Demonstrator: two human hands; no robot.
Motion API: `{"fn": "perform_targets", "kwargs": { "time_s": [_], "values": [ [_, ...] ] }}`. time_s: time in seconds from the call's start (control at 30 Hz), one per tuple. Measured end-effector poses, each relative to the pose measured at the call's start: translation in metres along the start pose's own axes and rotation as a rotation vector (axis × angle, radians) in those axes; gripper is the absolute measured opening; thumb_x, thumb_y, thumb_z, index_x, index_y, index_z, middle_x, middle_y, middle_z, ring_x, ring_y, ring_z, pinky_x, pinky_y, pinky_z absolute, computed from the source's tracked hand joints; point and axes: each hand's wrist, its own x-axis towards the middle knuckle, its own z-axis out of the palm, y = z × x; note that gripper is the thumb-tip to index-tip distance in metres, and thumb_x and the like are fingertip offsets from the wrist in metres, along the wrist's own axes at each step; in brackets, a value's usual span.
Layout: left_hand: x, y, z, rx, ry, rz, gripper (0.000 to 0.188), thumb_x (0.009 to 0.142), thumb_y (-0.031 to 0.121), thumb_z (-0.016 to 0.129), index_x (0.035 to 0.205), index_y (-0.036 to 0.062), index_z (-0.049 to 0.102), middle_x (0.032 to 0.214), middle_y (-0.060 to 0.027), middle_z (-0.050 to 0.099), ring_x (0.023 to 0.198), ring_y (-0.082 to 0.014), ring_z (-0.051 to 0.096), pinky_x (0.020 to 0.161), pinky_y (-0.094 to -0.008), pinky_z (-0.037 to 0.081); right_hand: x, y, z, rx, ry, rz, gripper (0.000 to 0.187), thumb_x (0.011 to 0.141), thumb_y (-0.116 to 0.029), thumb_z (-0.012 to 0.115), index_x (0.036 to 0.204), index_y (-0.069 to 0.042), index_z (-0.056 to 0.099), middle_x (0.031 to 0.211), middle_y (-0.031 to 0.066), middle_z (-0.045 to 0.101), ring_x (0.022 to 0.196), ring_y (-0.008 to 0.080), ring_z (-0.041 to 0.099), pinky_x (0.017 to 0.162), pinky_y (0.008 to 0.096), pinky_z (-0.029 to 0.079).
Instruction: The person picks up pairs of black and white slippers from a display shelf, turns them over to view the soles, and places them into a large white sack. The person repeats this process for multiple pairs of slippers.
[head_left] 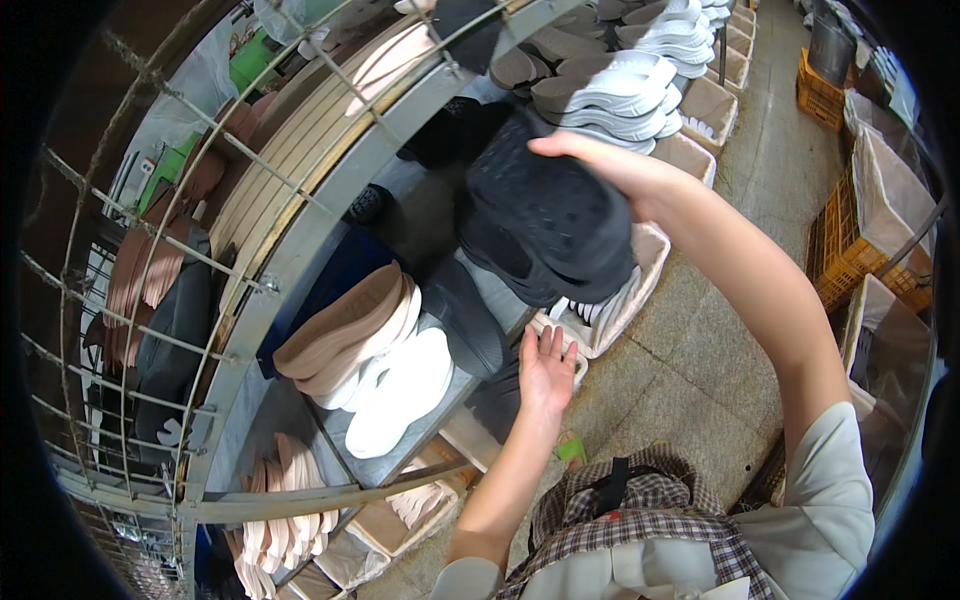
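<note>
My right hand (615,170) grips a stack of black foam clogs (550,215) from the far side, thumb on top and the other fingers hidden behind them. The clogs are smeared by motion, and holes show in the upper one. Below them my left hand (548,370) is turned palm up with its fingers apart, holding nothing. Left of it, a black sole (465,320) lies on the grey shelf (375,468) beside white soles (405,385) and a stack of tan and pink soles (345,330).
A metal rack with wire mesh (150,330) curves along the left. White and grey soles (620,95) are piled at the far end, above lined baskets (712,105). Orange crates (835,240) line the right of the walkway (690,330). Pink soles (285,500) hang low on the left.
</note>
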Motion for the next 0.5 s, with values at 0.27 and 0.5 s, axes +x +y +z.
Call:
{"fn": "perform_targets", "kwargs": {
  "time_s": [0.27,0.5],
  "values": [
    [0.065,0.005,0.015,-0.296,-0.082,-0.088,0.053,0.085,0.047,0.064,0.117,0.0094,0.045,0.125,-0.0014,0.047,0.122,-0.0183,0.041,0.109,-0.0411,0.024,0.136,0.007,0.026,-0.686,0.069,0.419,0.089,0.070,-0.060,0.061,0.139,-0.009,0.039,0.144,0.0209,0.033,0.132,0.0365,0.033,0.102,0.0553,0.028],
    [0.017,-0.012,0.001,-0.027,-0.258,-0.246,0.066,0.092,0.052,0.049,0.140,0.0113,0.032,0.138,-0.0059,0.042,0.126,-0.0241,0.041,0.107,-0.0432,0.034,0.038,-0.001,0.006,-0.494,0.049,0.535,0.094,0.070,-0.063,0.060,0.140,-0.007,0.035,0.140,0.0209,0.039,0.127,0.0352,0.041,0.101,0.0553,0.031]
  ]
}}
